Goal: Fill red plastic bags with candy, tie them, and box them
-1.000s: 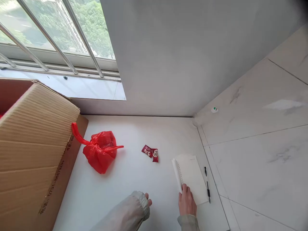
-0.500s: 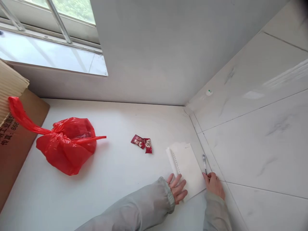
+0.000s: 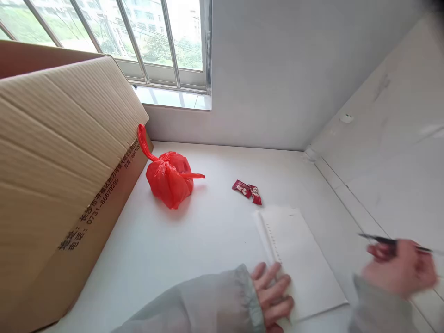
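A spiral notebook (image 3: 305,259) lies turned to a blank white page on the white table. My left hand (image 3: 272,293) rests with fingers spread over its lower left part, by the row of binding holes. To the right of the notebook, my right hand (image 3: 404,268) is raised and smeared by motion. A dark pen (image 3: 383,239) is gripped in its fingers, with the thin tip pointing left. Two small dark red wrapped packets (image 3: 247,190) lie together just beyond the notebook's top left corner.
A knotted red plastic bag (image 3: 169,182) sits left of the packets. Beside it a large open cardboard box (image 3: 79,185) fills the left side. A grey-white wall (image 3: 260,92) and barred window (image 3: 163,46) stand behind; marble-look tiles (image 3: 398,138) border the right.
My right hand has picked up the pen from beside the notebook and lifted it to the right. My left hand stays on the notebook. The view has swung left, showing more box and window.
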Motion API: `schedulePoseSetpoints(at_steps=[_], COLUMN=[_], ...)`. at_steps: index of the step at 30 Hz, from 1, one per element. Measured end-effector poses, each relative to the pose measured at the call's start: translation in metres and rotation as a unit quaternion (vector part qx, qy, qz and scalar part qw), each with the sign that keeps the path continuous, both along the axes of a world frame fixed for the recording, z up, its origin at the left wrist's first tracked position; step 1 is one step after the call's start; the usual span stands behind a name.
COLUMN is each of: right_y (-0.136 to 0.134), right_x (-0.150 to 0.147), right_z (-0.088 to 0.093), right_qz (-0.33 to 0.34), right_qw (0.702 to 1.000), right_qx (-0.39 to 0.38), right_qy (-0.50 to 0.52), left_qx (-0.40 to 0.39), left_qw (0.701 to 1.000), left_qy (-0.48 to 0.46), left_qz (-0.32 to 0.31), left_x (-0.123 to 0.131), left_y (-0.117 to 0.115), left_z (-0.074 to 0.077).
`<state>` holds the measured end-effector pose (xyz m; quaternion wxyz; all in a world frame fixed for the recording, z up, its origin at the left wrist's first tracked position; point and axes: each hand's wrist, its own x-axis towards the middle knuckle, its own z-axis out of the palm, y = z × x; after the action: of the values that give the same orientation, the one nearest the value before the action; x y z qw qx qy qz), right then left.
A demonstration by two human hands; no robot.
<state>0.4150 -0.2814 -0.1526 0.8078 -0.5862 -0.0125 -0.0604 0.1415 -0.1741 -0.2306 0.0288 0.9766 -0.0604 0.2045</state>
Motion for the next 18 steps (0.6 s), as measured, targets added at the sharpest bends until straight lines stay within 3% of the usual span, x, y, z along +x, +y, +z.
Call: schedulePoseSetpoints(at_steps=[2,3,7,10,14,18], right_y=[0.028,0.041,0.078,0.091,0.106,0.125], right_x=[-0.022,-0.033,-0.078,-0.104,-0.124,-0.144], right_z=[0.006,0.007,-0.003,-0.011,-0.007,-0.008], right_qz=[0.032,0.087,0.223,0.318,0.443,0.494], right_qw=[0.998,0.994,0.972,0.947,0.894,0.864], right_qx=[0.047,0.063,0.073,0.035,0.030,0.054], right_qy=[-0.030,-0.020,0.001,0.024,0.061,0.080], left_qx=[-0.019,-0.027,-0.048,-0.051,-0.076,-0.084], left_qw=[0.999,0.998,0.995,0.985,0.974,0.967], left_qy=[0.039,0.048,-0.016,-0.090,-0.117,-0.120], left_qz=[0.002,0.008,0.084,0.136,0.176,0.207], left_x=[-0.030,-0.042,-0.072,-0.077,-0.073,-0.071], left_y=[0.007,0.010,0.011,0.003,0.000,0.009], left_z=[0.005,0.006,0.004,0.003,0.006,0.009])
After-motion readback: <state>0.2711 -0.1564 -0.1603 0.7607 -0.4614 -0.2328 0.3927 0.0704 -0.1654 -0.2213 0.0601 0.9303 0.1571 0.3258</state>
